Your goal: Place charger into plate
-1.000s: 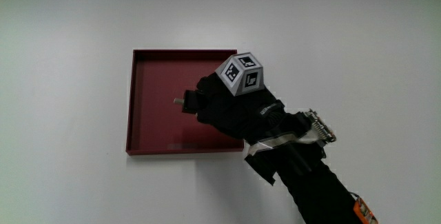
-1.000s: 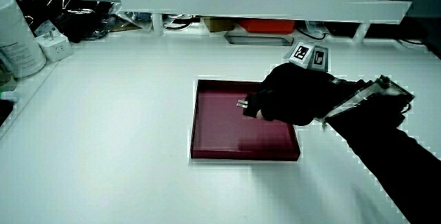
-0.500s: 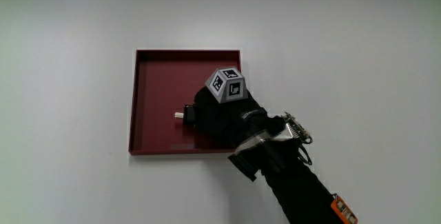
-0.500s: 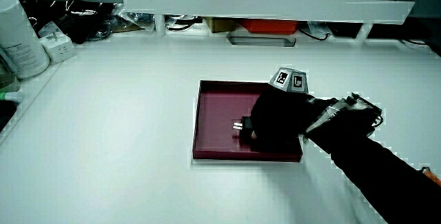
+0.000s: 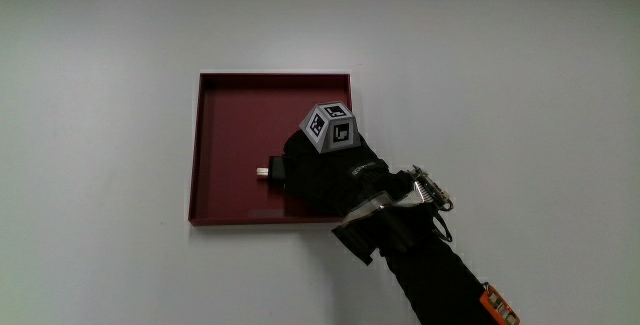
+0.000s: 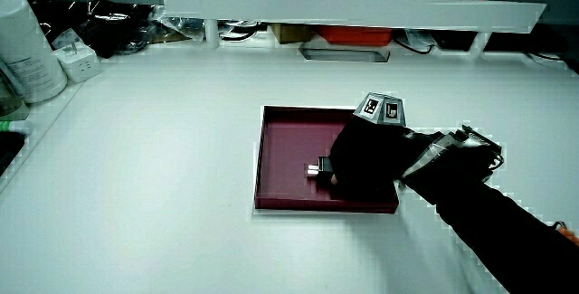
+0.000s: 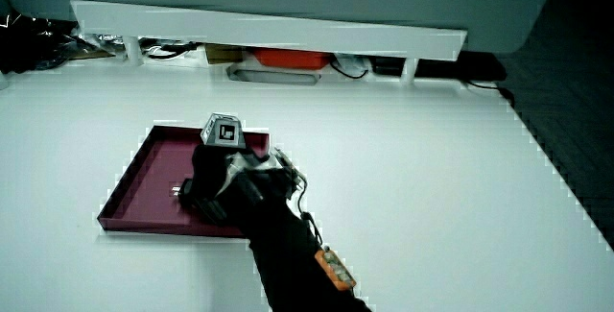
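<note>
Hand (image 5: 318,170) gripping charger (image 5: 267,171) over plate (image 5: 225,145)

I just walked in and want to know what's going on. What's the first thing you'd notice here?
The black gloved hand with a small patterned cube on its back, low over the dark red square plate in the middle of the white table. A charger sticks out of its curled fingers, metal prongs showing, inside the plate's rim.

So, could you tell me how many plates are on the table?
1: a dark red square plate lies on the white table, under the hand, which holds the charger low over it. None seems hidden.
</note>
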